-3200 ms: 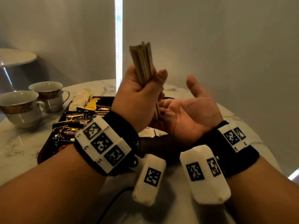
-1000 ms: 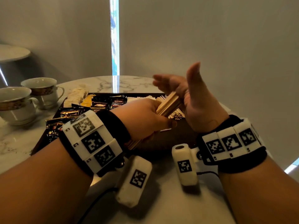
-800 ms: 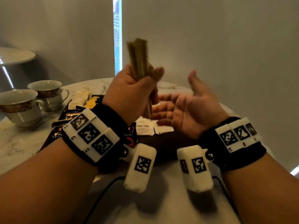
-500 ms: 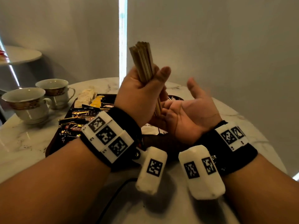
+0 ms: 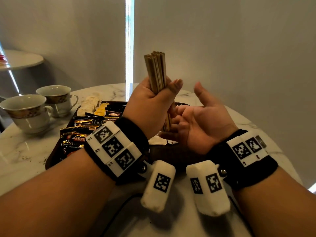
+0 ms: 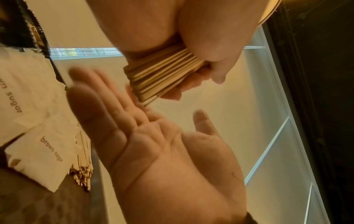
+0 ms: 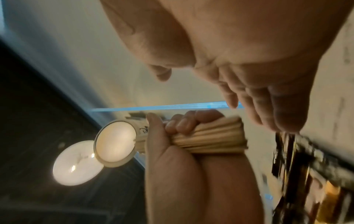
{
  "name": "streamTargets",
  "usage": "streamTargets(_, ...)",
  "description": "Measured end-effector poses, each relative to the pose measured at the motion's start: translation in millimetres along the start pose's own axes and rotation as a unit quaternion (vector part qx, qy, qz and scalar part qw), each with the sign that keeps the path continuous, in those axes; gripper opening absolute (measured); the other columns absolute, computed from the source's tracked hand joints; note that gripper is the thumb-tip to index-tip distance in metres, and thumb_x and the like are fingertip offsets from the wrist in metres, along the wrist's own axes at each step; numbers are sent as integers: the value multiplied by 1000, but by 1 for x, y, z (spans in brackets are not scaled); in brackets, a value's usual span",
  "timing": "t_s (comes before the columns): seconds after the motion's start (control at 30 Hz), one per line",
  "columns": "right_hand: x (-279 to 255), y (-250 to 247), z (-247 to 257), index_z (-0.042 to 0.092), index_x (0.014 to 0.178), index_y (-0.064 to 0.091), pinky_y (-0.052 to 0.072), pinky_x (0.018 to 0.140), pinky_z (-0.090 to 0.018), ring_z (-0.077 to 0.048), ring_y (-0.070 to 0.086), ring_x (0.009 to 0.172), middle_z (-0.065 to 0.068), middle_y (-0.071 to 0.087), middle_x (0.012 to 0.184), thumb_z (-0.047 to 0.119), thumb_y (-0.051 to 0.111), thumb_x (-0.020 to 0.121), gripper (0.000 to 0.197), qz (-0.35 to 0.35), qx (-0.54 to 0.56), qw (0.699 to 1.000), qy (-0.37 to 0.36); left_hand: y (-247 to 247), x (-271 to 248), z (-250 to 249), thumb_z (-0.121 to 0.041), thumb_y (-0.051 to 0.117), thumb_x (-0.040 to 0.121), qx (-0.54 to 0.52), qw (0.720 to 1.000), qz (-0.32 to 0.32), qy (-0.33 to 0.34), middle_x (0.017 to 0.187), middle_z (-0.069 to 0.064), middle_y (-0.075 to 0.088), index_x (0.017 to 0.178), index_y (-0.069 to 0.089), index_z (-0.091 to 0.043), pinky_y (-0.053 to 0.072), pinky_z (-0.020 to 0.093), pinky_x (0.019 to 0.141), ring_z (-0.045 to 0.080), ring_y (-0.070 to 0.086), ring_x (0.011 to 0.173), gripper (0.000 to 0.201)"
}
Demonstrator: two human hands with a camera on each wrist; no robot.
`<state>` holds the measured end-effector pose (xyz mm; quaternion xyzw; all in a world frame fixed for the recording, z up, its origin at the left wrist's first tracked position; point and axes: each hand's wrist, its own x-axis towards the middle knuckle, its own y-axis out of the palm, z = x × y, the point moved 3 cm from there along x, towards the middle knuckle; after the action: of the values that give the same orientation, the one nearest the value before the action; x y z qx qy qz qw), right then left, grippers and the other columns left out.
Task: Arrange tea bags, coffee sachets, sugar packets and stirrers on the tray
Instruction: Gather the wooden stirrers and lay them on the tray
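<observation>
The tray lies mostly behind both forearms — the blurred sachets perhaps unreadable.

Matt wooden stirrers, glossy foil coffee sachets, polished marble table, glazed cups
</observation>
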<state>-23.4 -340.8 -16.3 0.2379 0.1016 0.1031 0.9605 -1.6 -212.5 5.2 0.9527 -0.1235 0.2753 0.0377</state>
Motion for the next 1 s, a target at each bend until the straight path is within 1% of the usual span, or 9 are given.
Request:
streamTargets(0.07,0,-4,9,0,134,50,41,106,-54,-41,57,123,-26,60,131,79,38,85,93,-76,-81,990,-83,1,1,2,-31,63,97,13,998,39,-46,62,-2,55,88,57,-14,56,36,60,18,56,58,21)
streamTargets(0.17,-12,-5,32,14,135,54,40,108,-48,-28,53,130,-12,59,137,82,35,77,91,-152,-166,938,-264,6,-3,7,-37,67,92,101,972,145,-154,68,-2,59,94,58,-22,57,33,62,16,58,61,18)
streamTargets(0.27,-23,-2,44,22,148,40,31,114,-40,-17,37,143,-1,42,154,102,35,50,127,-114,-282,891,-337,9,-9,11,-44,69,90,224,925,231,-200,69,-4,63,93,58,-30,55,21,54,7,60,52,17)
streamTargets(0.37,-19,3,32,28,150,39,21,120,-52,-20,31,147,1,37,158,110,22,32,145,-75,-461,846,-258,11,-12,14,-45,70,89,277,900,259,-216,72,-2,65,90,59,-31,53,21,51,9,62,55,18)
streamTargets(0.47,-12,8,23,31,142,51,21,116,-60,-26,38,141,-3,46,152,110,18,14,154,-58,-510,840,-176,11,-13,15,-45,70,89,312,881,272,-229,75,-2,67,92,60,-31,52,21,52,9,64,59,18)
streamTargets(0.6,-16,6,30,22,144,49,22,119,-56,-28,36,144,-6,46,152,110,24,37,141,-64,-457,852,-245,10,-11,11,-48,71,88,325,884,269,-201,71,-4,67,88,60,-34,55,19,53,6,63,55,18)
streamTargets(0.73,-12,12,21,27,141,53,21,117,-61,-27,39,140,-2,53,145,109,31,14,152,-44,-448,875,-180,8,-11,11,-47,71,88,341,877,272,-199,76,-3,69,91,62,-33,56,22,56,8,65,59,17)
streamTargets(0.87,-10,7,29,29,140,53,19,119,-58,-20,36,143,3,51,148,110,27,18,148,-87,-424,873,-224,7,-10,10,-46,71,88,328,879,278,-205,77,-2,69,91,59,-35,58,23,59,9,65,60,16)
streamTargets(1.0,-9,11,20,26,140,52,23,118,-54,-21,40,141,-3,53,145,107,38,18,147,-68,-389,900,-185,6,-10,11,-44,70,89,317,877,295,-208,76,-3,68,90,59,-36,57,21,59,8,65,60,13)
